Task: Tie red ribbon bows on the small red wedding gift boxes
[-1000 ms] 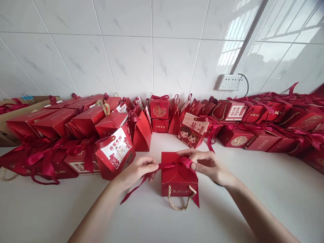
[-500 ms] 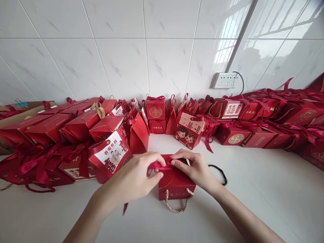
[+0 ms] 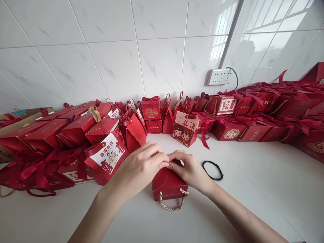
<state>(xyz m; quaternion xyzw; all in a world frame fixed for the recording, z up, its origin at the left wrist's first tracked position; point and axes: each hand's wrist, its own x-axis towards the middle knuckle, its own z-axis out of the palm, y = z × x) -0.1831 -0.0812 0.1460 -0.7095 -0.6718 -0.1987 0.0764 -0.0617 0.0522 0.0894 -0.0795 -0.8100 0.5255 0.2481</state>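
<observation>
1. Behind a pale tabletop [image 3: 255, 202], white wall tiles [image 3: 111, 71] with a power strip [image 3: 220, 77].
2. Reads "安居乐业" on a small box [image 3: 154, 127] at the back, "吾家有喜" on a white-labelled box [image 3: 111, 155], "囍" on a cartoon-couple box [image 3: 184, 131]; too faint to read on the nearest red gift box [image 3: 170, 188].
3. With left hand [image 3: 143, 165] and right hand [image 3: 190, 168], meets fingertip to fingertip over that box, fingers curled nearly closed; cannot tell any hold between, hidden.
4. For that box: near mid-tabletop, rope handle [image 3: 174, 208] foremost; rows of red boxes [image 3: 42, 133] beyond, black band [image 3: 222, 176] to the right.
</observation>
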